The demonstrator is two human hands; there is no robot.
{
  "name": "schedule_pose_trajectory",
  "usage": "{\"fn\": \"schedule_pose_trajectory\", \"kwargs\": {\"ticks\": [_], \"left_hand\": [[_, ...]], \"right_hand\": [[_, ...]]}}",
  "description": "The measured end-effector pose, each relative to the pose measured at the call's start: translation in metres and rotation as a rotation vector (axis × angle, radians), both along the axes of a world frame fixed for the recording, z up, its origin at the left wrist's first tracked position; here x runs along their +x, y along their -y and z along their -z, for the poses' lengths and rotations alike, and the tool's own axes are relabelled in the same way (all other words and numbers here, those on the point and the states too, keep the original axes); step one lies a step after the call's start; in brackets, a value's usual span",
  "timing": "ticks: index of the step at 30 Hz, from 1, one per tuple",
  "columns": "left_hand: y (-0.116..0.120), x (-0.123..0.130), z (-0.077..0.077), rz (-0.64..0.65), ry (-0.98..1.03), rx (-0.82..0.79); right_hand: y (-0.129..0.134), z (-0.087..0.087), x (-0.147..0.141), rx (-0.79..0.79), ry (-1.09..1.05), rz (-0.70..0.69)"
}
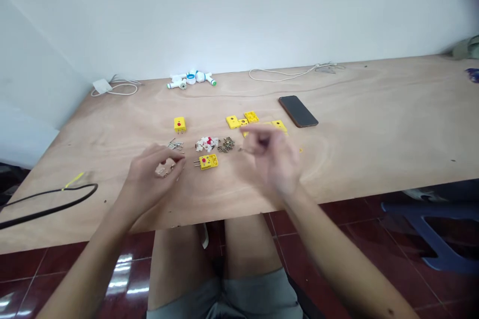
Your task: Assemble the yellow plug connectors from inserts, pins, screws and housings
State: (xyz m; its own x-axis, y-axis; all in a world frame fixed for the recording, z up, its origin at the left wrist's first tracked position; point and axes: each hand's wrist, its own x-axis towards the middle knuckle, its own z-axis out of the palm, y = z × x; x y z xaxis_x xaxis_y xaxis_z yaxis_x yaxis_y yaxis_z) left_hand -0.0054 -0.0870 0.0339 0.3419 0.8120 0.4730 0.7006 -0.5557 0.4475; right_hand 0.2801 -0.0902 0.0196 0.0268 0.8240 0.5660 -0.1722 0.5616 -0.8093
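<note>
My left hand (152, 170) rests at the table's front, thumb and index drawn together. Anything between their tips is too small to make out. Just right of it lies an opened yellow plug connector half (208, 161), its two metal pins pointing left. Behind my left hand are loose metal pins (175, 145). White and red small parts (207, 144) form a pile beside a heap of small screws (226, 145). My right hand (275, 159), blurred, is raised with curled fingers before yellow connector housings (232, 122), partly covering some; what it holds is hidden.
A closed yellow plug (179, 124) stands at left behind the pins. A phone (298, 111) lies at right. White and blue fittings (191, 79), a white adapter (102, 86) and a thin cable (280, 79) lie along the wall. A black cable (56, 211) crosses the left corner.
</note>
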Motion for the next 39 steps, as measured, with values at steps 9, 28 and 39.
{"fn": "schedule_pose_trajectory", "kwargs": {"ticks": [9,28,39], "left_hand": [[0.030,0.041,0.023,-0.081,0.032,-0.117],[0.036,0.066,0.044,-0.162,0.096,-0.090],[0.037,0.069,0.041,-0.129,0.103,-0.119]], "right_hand": [[-0.076,-0.095,-0.030,-0.089,-0.324,-0.228],[-0.052,-0.020,-0.059,-0.402,-0.154,-0.688],[-0.045,-0.066,-0.078,-0.887,0.103,-0.275]]}}
